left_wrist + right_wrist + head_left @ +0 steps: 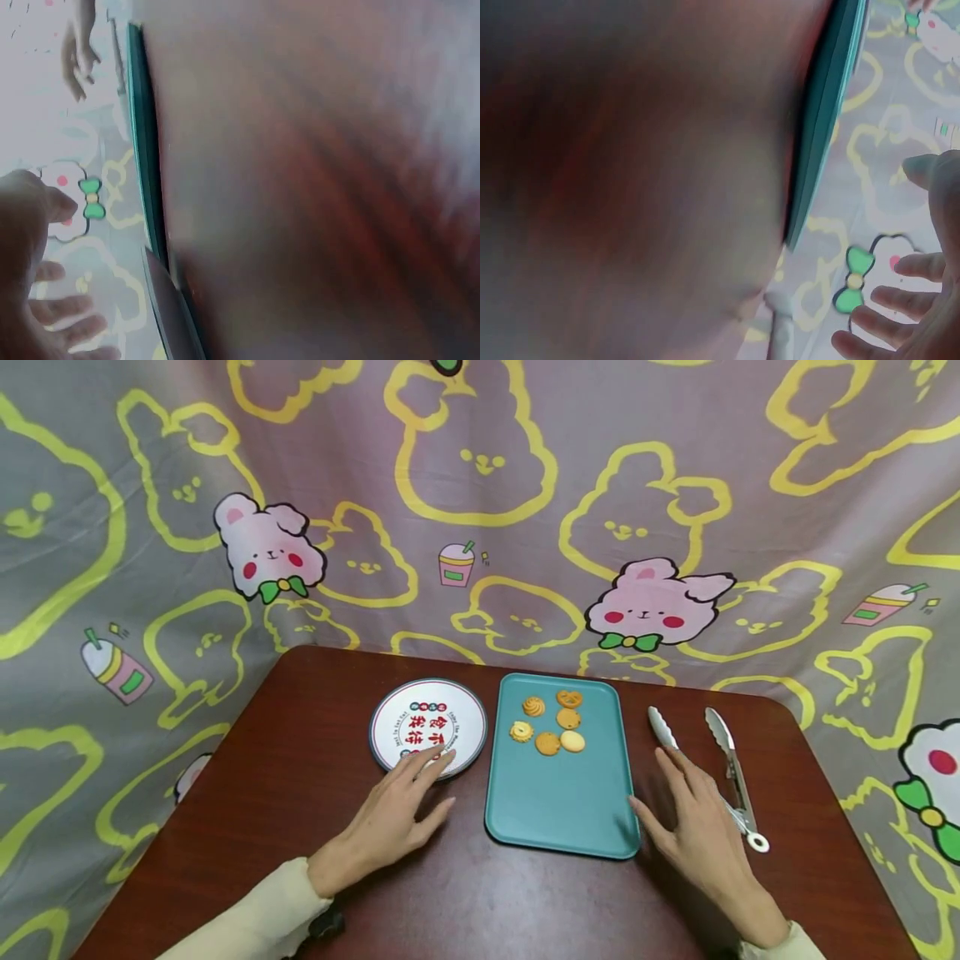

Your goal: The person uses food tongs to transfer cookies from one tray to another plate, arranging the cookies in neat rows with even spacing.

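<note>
My left hand (pixel 390 814) hovers at the near edge of a round white plate (pixel 390 718) with red and dark lettering, its fingers spread and holding nothing. Over the near part of the metal tongs (pixel 738 777), my right hand (pixel 697 827) is stretched out, fingers apart, with the thumb close to the tray's right rim. The tongs lie with their arms spread. Between the hands a teal tray (pixel 558 810) bears several cookies, among them a pretzel-shaped one (pixel 569 699), a swirled one (pixel 533 707) and a pale round one (pixel 572 742). In the wrist views both hands (pixel 45 285) (pixel 922 292) show loosely extended fingers.
Everything stands on a dark red-brown wooden table (pixel 270 777). A cloth (pixel 510 552) printed with yellow outlines and rabbit faces hangs behind the table and at both sides. A small black object (pixel 327 924) shows beside the left sleeve.
</note>
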The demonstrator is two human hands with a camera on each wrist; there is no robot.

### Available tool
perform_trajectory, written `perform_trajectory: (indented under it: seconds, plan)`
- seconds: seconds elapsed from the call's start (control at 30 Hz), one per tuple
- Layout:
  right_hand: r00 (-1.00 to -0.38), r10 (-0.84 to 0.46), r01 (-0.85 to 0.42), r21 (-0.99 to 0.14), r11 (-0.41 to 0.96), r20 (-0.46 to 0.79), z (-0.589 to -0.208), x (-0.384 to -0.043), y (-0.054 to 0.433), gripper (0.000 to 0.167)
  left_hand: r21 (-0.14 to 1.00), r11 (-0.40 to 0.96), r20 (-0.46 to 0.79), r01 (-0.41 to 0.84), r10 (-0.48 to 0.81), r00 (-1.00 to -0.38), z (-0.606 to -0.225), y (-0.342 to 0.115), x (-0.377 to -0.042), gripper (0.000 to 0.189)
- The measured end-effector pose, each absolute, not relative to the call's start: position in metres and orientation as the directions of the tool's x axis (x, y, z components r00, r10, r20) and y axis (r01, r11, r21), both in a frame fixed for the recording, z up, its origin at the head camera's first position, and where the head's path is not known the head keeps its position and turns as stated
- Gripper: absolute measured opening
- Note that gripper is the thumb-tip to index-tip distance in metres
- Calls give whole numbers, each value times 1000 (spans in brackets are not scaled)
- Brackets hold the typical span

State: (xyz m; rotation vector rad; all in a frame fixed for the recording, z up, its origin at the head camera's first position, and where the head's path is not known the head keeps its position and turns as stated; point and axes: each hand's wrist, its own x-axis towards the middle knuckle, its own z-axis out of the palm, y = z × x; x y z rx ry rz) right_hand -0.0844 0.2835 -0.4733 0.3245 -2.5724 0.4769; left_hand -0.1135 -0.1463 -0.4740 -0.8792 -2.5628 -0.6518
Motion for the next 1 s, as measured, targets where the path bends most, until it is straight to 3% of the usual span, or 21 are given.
perform_trajectory:
  seconds: [0.3, 0.7, 1.0]
  plan:
    - [-877, 0, -159, -289, 944, 480, -474, -94, 315, 93, 505, 746, 391, 434, 251, -886, -472, -162, -133, 55]
    - [-948, 216, 134, -323, 937, 234, -479, -97, 345, 103, 597, 772, 320, 219, 22, -947, -484, -191, -162, 54]
    - [-955, 286, 246, -321, 915, 84, -478, -101, 353, 115, 725, 689, 87, 2, -89, -992, -487, -209, -176, 66]
